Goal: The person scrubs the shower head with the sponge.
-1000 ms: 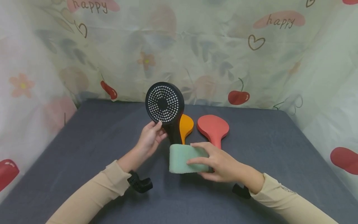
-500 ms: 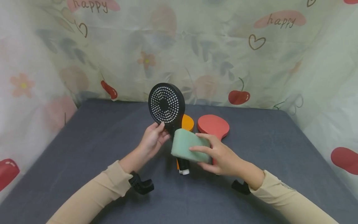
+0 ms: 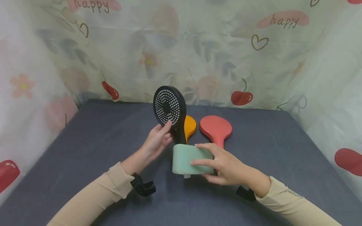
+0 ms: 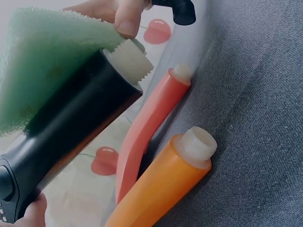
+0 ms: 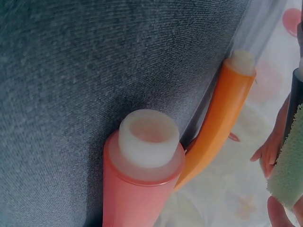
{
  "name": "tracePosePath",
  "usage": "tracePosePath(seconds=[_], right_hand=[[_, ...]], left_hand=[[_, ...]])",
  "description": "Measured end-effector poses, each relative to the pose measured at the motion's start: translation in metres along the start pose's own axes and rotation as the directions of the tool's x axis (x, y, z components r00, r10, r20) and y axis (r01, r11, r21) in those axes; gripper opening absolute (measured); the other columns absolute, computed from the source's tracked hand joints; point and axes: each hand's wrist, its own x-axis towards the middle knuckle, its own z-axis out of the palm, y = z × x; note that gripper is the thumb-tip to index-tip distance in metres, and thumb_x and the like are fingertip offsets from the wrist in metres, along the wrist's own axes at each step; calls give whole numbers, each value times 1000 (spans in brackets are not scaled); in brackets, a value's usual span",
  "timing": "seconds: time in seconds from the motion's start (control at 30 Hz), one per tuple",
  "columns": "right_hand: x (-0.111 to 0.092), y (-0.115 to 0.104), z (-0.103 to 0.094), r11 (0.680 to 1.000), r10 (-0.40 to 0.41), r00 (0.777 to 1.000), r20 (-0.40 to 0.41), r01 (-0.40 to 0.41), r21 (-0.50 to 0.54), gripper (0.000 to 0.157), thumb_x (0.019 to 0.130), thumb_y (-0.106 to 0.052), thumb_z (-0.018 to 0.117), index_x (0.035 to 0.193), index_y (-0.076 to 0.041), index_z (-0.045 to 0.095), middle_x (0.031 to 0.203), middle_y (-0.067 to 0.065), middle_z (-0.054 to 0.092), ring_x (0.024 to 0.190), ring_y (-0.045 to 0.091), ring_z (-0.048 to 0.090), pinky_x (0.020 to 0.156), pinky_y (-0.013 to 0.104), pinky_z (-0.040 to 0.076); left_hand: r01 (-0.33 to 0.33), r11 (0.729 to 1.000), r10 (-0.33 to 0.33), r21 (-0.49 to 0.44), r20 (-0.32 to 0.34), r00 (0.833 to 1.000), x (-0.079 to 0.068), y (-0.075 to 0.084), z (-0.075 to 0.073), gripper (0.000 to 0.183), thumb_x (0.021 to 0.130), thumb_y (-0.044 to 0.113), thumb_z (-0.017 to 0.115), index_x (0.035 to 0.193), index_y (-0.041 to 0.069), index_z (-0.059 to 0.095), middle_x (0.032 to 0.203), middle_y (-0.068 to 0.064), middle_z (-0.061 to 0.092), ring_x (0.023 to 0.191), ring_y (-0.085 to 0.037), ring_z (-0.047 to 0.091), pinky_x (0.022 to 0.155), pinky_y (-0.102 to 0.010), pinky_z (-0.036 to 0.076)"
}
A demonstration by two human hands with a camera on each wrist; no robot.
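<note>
My left hand [image 3: 156, 142] holds a black shower head [image 3: 166, 106] just below its round face, which is dotted with pale nozzles. The shower head is raised and tilted, and its white threaded end [image 4: 130, 61] shows in the left wrist view. My right hand [image 3: 227, 164] grips a pale green sponge [image 3: 183, 160] between thumb and fingers. In the head view the sponge covers the lower handle; in the left wrist view it lies along the handle [image 4: 71, 109], seemingly touching it.
Behind the sponge, an orange shower head [image 3: 190, 127] and a red shower head [image 3: 216, 125] lie on the dark grey cloth [image 3: 113, 125]. Their white threaded ends point towards me. A patterned curtain [image 3: 183, 47] stands around the table's back and sides.
The sponge went up the handle with a tilt, then came back down level near the end. The black shower head has shifted slightly right and down, its face turning a little sideways.
</note>
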Motion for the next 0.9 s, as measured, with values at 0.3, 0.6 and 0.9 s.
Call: tracePosePath(seconds=[0.3,0.6,0.9], right_hand=[[2,-1,2,997,-73,997,-24,73,-21,53,74,-24,74,124,-29,57,134,18,45,120,25,44,90,39,49],[2,0,1,995,-89,995,-35,87,-55,55,71,-22,74,123,-30,58,133,17,46,119,24,44,89,40,48],[2,9,-6,991,36,993,-113,-50,-122,42,77,-25,67,120,-28,62,131,20,46,117,30,45,90,47,43]], left_hand=[[15,983,-8,183,-41,999,1,-8,9,60,90,10,58,142,7,28,144,-12,40,127,-26,44,111,-43,34],[-4,970,-15,244,78,997,-3,-9,6,64,96,23,51,146,3,17,144,-18,38,131,-30,42,112,-44,32],[-37,974,-3,225,174,985,-7,-8,3,58,100,22,42,148,3,15,143,-17,38,129,-25,42,112,-44,32]])
